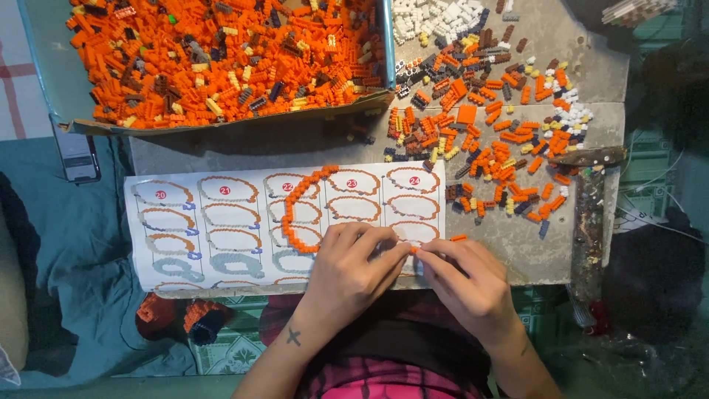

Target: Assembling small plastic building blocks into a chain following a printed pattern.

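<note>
My left hand [353, 262] and my right hand [465, 277] meet fingertip to fingertip over the lower right of a printed instruction sheet [221, 222]. Between the fingertips sits a small orange brick piece [413, 250]. A curved arc of joined orange bricks [299, 207] lies on the sheet just left of my left hand. One loose orange brick [459, 238] rests on the sheet's right edge, close to my right hand.
A cardboard tray [221, 122] full of orange bricks sits at the back left. Loose orange, yellow, brown and white bricks [502, 140] spread over the grey board at the right. A phone [77, 157] lies at the left. A hammer [588, 207] lies at the right edge.
</note>
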